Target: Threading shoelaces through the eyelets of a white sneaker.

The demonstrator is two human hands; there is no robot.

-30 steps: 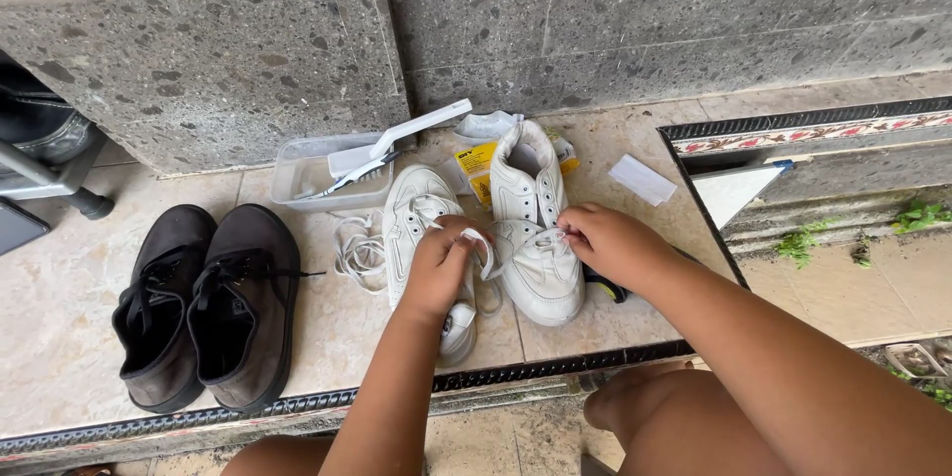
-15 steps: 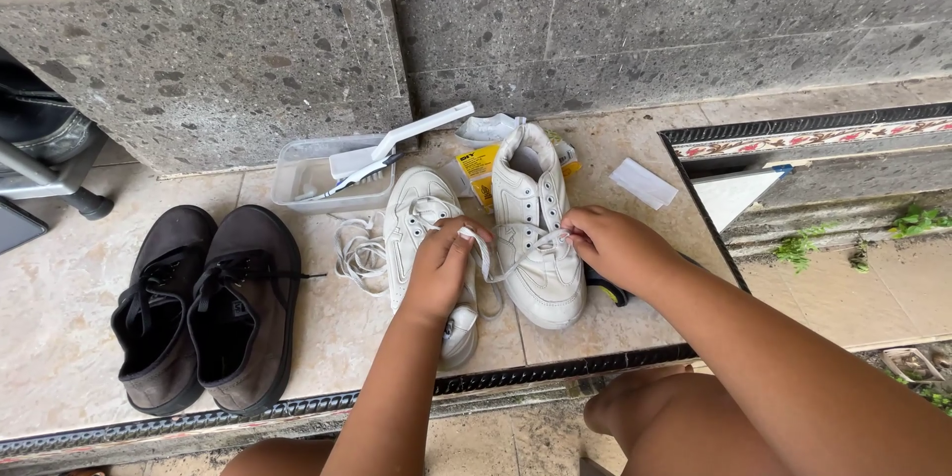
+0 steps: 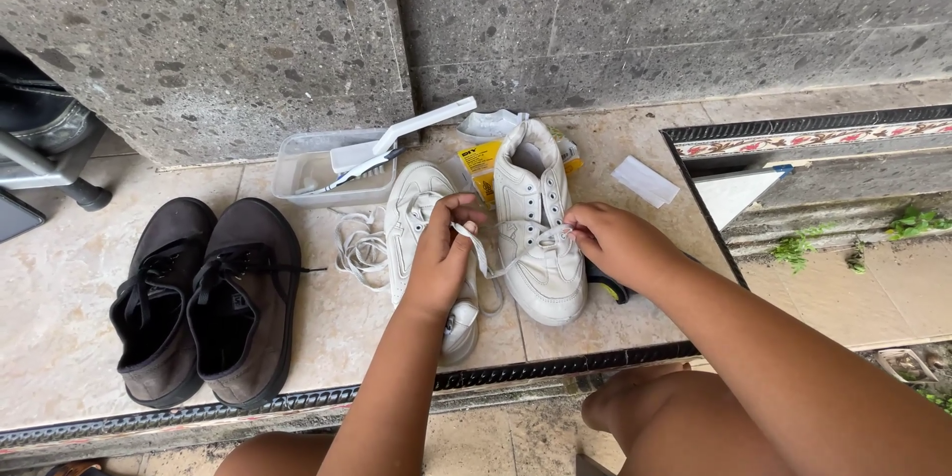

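Observation:
Two white sneakers lie side by side on a tiled ledge. My left hand (image 3: 443, 253) rests over the left sneaker (image 3: 415, 213) and pinches one end of a white shoelace (image 3: 496, 265). The lace runs across to the right sneaker (image 3: 535, 228). My right hand (image 3: 615, 243) pinches the lace at that shoe's eyelets near the toe end. A loose white lace (image 3: 359, 253) lies coiled left of the left sneaker.
A pair of dark brown lace-up shoes (image 3: 203, 297) stands at the left. A clear plastic tub (image 3: 322, 171) with brushes sits against the grey stone wall (image 3: 595, 20). A yellow packet (image 3: 480, 159) and a white paper slip (image 3: 645, 181) lie nearby. A drain grate (image 3: 555, 367) edges the ledge.
My left hand has drawn the lace end a little further left and up. My right hand stays at the right sneaker's eyelets.

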